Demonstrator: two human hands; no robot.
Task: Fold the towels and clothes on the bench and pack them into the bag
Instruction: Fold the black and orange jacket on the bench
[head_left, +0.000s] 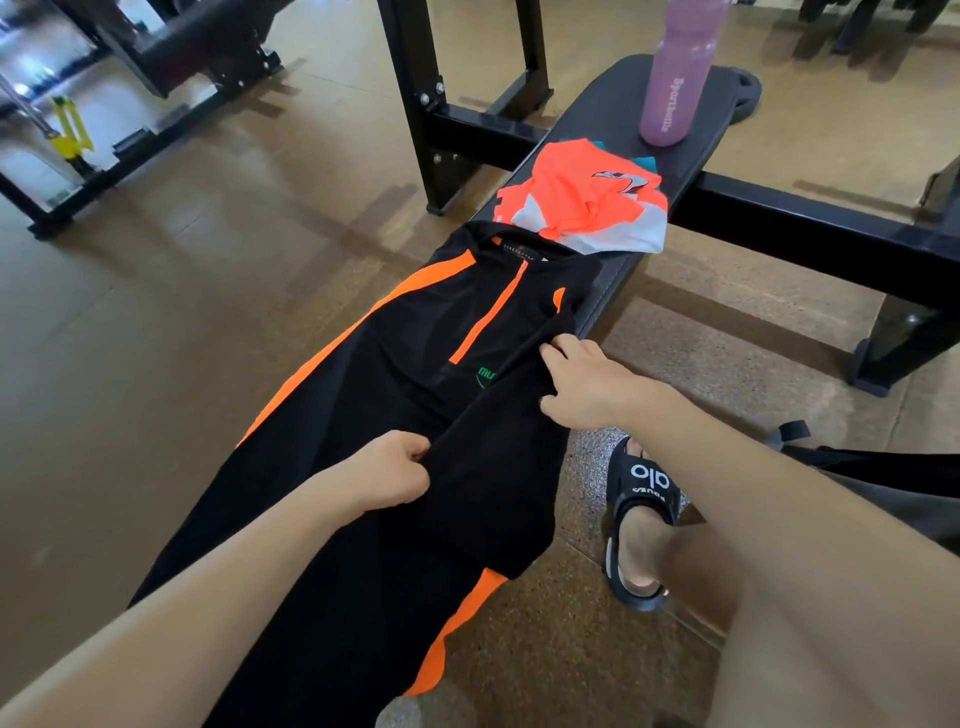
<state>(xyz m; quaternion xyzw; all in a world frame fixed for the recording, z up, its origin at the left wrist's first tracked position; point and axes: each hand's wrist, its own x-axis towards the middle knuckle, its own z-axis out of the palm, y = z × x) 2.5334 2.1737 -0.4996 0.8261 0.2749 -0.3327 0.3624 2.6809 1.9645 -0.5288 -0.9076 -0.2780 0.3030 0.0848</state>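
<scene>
My black shirt (395, 415) with orange stripes covers the near end of the bench (613, 291). My left hand (387, 475) pinches its folded right flap near the middle; my right hand (587, 384) grips that flap's edge (fingers curled under). Beyond lies a crumpled orange garment (576, 200), then a pink bottle (675, 78) toward the far end.

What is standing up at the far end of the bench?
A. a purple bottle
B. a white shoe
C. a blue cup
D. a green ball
A: a tall purple plastic sports bottle stands upright on the far end of the black padded bench, just beyond the crumpled bright orange and grey shirt.
</scene>
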